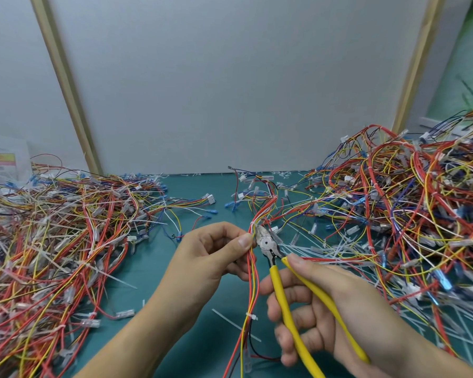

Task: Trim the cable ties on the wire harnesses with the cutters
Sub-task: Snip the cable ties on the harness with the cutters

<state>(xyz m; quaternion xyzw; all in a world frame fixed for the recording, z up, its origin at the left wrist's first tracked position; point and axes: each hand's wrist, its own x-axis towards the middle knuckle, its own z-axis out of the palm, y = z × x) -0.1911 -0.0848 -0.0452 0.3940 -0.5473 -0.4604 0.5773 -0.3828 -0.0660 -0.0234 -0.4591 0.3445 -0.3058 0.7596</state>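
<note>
While L hand (210, 255) pinches harness (251, 293), R hand (325, 304) grips cutters (266, 242); teal mat (208, 358) w/ wire piles (52, 241), grey wall (230, 91).

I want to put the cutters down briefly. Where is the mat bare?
Barest is the green mat strip below the grey back panel, between the left pile and the held harness. Another patch lies between that pile and the left forearm. Tie offcuts litter the gap between the forearms; right of the cutters, the right pile crowds everything.
</note>
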